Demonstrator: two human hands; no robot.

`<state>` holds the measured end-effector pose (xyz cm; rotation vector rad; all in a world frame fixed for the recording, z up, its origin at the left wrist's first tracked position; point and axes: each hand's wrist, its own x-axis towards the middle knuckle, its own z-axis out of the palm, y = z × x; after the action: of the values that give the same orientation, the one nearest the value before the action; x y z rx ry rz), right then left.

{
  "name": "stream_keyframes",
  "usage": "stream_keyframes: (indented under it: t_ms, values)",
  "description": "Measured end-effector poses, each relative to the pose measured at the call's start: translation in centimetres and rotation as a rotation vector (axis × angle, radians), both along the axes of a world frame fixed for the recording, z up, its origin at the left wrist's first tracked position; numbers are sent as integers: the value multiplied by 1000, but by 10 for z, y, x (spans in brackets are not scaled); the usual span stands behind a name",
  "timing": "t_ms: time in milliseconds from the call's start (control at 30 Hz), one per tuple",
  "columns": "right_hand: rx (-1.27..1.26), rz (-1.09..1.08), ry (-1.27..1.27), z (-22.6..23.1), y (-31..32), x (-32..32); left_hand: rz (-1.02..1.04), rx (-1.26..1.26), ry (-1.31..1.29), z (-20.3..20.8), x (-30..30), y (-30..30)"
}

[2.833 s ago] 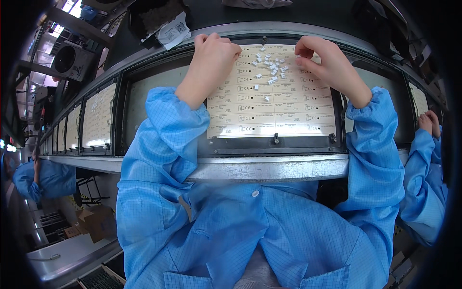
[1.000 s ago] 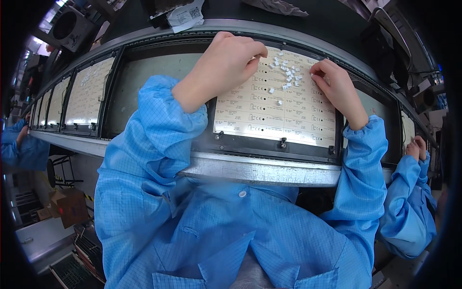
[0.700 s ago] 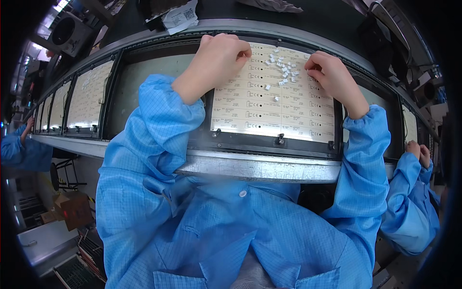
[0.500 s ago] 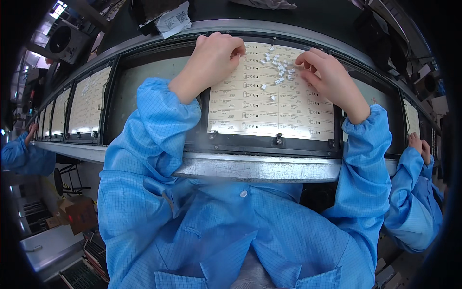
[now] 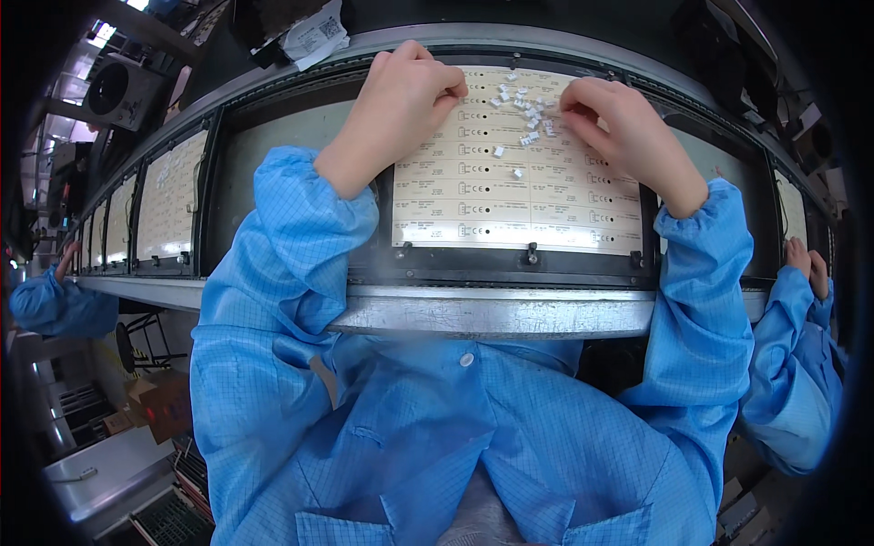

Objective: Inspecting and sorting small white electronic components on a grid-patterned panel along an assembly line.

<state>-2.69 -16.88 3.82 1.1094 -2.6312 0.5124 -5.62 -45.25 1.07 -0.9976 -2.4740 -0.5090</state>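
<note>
A cream-coloured panel of printed circuit boards (image 5: 437, 205) lies in a black frame before me, marked with rows of print and dark dots. A loose cluster of small white plastic connectors (image 5: 531, 116) is scattered over its upper middle. At the panel's upper left edge is my left hand (image 5: 401, 105), fingertips pinched together; whatever they hold is hidden. My right hand (image 5: 624, 132) hovers over the upper right part, beside the connectors, with thumb and forefinger curled toward each other. Anything between them is too small to make out.
Metal rail (image 5: 492, 312) runs along the near side of the line. Clips (image 5: 533, 255) stand on the frame's near bar. More panels (image 5: 173, 196) sit in frames leftward. Co-workers' hands show at far left (image 5: 66, 261) and far right (image 5: 807, 264). A white label bag (image 5: 316, 36) lies beyond.
The right hand's fingers have curled closer together beside the connectors. The left hand stays pinched at the panel's upper left. The whole view has shifted slightly.
</note>
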Motion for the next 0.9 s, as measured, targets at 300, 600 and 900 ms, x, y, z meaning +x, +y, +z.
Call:
stream_keyframes:
  t_ms: [300, 600, 900]
  values:
    - [-79, -61, -35, 8, 16, 3, 43, -78, 120, 1, 14, 4]
    - [-98, -180, -262, 13, 20, 14, 106, -93, 100, 1, 14, 28]
    - [-97, -163, -226, 9, 24, 14, 3, -58, -102, 16, 8, 15]
